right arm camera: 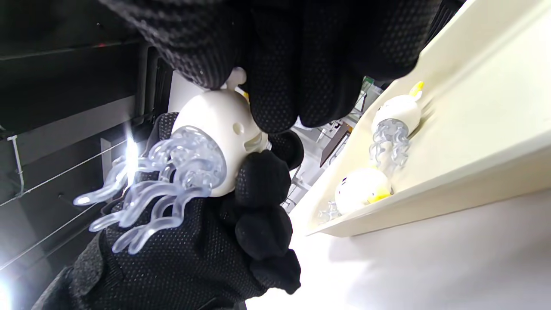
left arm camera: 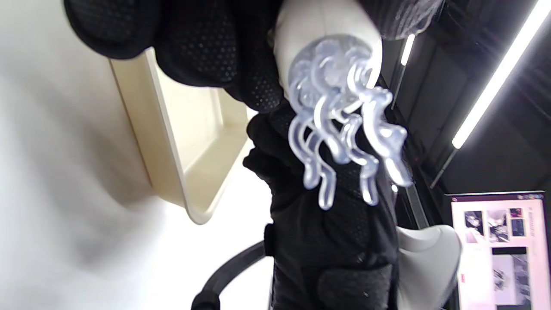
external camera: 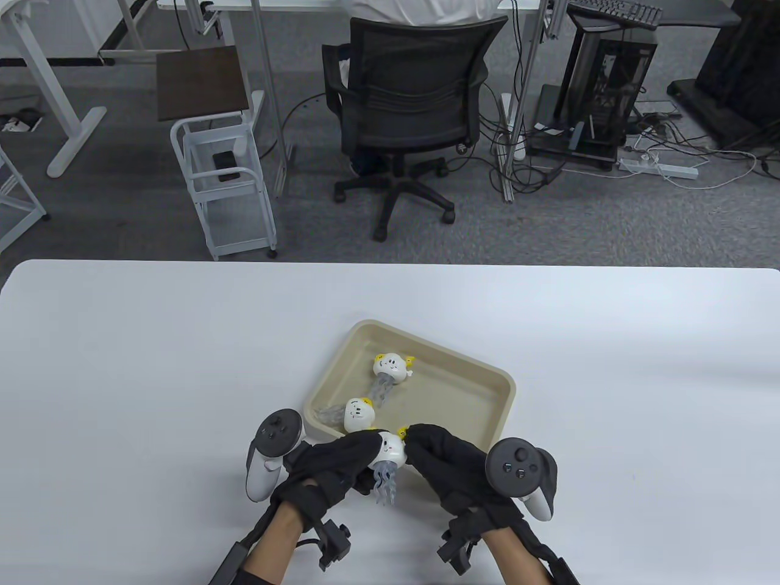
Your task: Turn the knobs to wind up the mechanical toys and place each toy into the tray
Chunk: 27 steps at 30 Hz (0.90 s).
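- From above, the left hand (external camera: 332, 472) and right hand (external camera: 454, 466) are meeting over the tray's near rim, both closing on one jellyfish toy (external camera: 388, 451) held between them.
- The right wrist view is showing what the top view hides: the right hand's fingers (right arm camera: 275, 86) are pinching at the toy's crown beside a small white nub, while the left hand's curled fingers are wrapping the white body (right arm camera: 215, 129).
- The left wrist view is giving only the underside: the clear tentacles (left arm camera: 344, 125) are hanging free, touching nothing.
- Two more toys are lying inside the beige tray (external camera: 487, 372), one toward 12 o'clock (external camera: 391, 364), the other (external camera: 358, 413) just beyond the hands at the near wall, clear tentacles trailing.
- The tray's 3 o'clock half is lying bare, and its near-left corner is sitting right by the left hand.
- The white desk (external camera: 122, 365) is spreading wide toward 9 and 3 o'clock.
- Beyond the desk's far edge, a black office chair (external camera: 408, 103), a white trolley (external camera: 222, 183) and a computer tower (external camera: 609, 79) are standing on grey carpet.
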Tool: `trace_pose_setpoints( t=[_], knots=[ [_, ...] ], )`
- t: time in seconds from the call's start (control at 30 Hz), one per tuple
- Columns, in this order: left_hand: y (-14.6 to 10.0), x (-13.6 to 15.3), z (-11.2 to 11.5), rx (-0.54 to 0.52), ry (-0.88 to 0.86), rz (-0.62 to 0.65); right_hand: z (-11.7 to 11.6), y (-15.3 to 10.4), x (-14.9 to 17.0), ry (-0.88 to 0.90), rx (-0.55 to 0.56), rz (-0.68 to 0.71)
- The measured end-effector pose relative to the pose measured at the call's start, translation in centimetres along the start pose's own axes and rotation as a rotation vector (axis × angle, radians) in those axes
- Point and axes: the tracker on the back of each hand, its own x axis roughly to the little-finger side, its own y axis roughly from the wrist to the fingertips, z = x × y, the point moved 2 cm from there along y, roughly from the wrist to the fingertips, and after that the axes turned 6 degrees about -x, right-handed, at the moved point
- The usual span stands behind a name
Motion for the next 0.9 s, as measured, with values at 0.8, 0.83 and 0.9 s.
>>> trace_pose_setpoints(
  t=[0.8,0.83,0.9],
  knots=[
    [-0.3,-0.8,-0.2,-0.079,0.135,0.059,-0.1,-0.1,0.7,0.068,0.016,-0.077],
    [-0.3,-0.5,-0.3,-0.068,0.085,0.040,-0.1,-0.1,0.4,0.034,0.020,-0.052],
    [-0.2,-0.3,-0.5,-0.059,0.018,0.027,0.0,-0.1,-0.1,-0.014,0.017,-0.011]
  ],
)
